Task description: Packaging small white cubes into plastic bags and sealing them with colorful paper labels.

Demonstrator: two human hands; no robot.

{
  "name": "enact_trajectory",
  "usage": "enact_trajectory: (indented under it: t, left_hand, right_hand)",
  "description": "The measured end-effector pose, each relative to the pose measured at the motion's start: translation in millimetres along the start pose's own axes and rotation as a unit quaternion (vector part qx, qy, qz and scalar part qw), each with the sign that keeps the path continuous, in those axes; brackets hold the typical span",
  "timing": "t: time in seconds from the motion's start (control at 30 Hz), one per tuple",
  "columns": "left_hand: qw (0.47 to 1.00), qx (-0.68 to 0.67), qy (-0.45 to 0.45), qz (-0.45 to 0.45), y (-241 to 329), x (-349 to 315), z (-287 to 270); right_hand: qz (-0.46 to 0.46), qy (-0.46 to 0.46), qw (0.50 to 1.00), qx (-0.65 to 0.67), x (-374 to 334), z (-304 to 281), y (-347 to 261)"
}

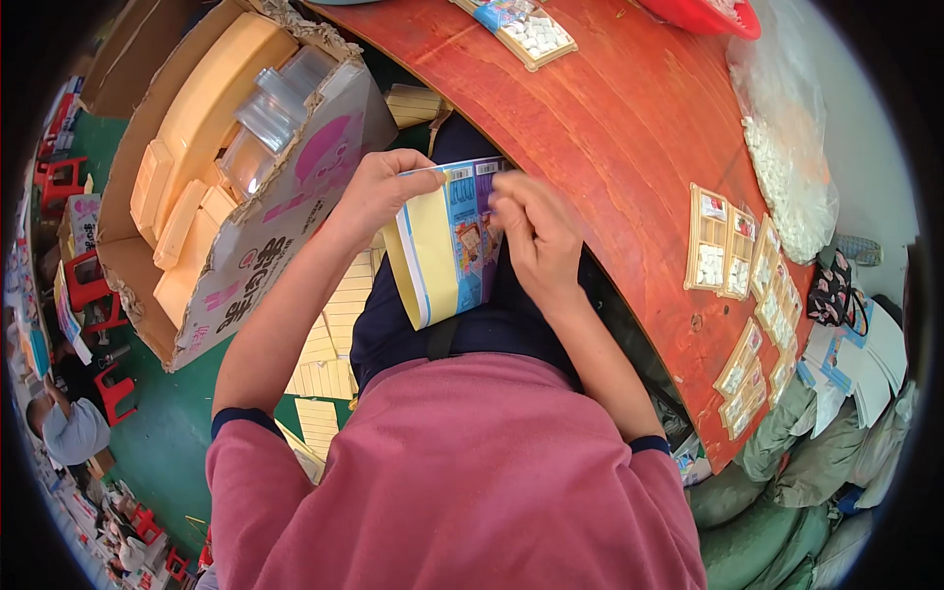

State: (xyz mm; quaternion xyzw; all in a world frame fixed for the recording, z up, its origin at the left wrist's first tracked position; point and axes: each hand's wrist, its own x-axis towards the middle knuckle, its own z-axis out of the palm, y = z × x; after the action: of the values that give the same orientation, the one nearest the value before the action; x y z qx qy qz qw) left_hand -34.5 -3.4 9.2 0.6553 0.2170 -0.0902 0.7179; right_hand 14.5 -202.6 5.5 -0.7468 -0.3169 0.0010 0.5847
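Above my lap I hold a stack of printed card sheets (462, 241), with blue and purple pictures and a broad pale-yellow panel on its left. My left hand (388, 187) pinches the top left corner between thumb and fingers. At the upper right edge, my right hand (536, 231) is closed with curled fingers against the sheets; its fingertips are slightly blurred, and part of the edge is hidden behind them. The lower end of the sheets hangs near my thighs, tilted toward me.
Left stands a torn cardboard box (295, 211) with yellow plastic parts and clear containers. A red-brown table (629, 147) curves along the right, bearing small trays of white pieces (723, 246) and a clear bag of white pieces (787, 187). Yellow slatted pieces (329, 334) lie below.
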Motion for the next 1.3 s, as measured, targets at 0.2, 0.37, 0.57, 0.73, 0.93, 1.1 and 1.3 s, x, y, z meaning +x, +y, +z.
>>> enact_trajectory:
  t: [0.2, 0.37, 0.57, 0.73, 0.93, 1.1, 1.3]
  left_hand:
    - [1.000, -0.001, -0.031, 0.005, 8.8, 7.9, 5.7]
    - [1.000, 0.006, -0.029, 0.008, 7.0, 4.8, 0.2]
    - [0.980, 0.184, 0.023, 0.064, -2.4, 5.7, -14.7]
    - [0.747, 0.583, 0.086, 0.307, 2.6, 2.1, -7.5]
    - [0.677, 0.547, 0.004, 0.493, 77.7, 3.9, 133.6]
    - [0.631, 0.501, -0.214, 0.553, 63.9, 36.6, 277.6]
    - [0.574, 0.565, -0.252, 0.537, 35.4, 52.2, 279.2]
  right_hand:
    - [-0.161, -0.052, 0.972, -0.162, 31.1, 4.2, 16.0]
    - [-0.164, -0.012, 0.982, -0.094, 22.3, 12.5, 26.3]
    - [-0.156, -0.157, 0.958, -0.182, -10.7, -58.1, -26.5]
    - [-0.024, 0.108, 0.963, 0.245, -53.2, -164.5, -74.6]
    - [0.052, 0.130, 0.950, 0.280, -82.6, -225.5, -61.9]
    - [0.011, 0.158, 0.908, 0.389, -81.0, -235.1, -66.2]
    - [0.071, 0.192, 0.908, 0.366, -96.0, -252.8, -59.0]
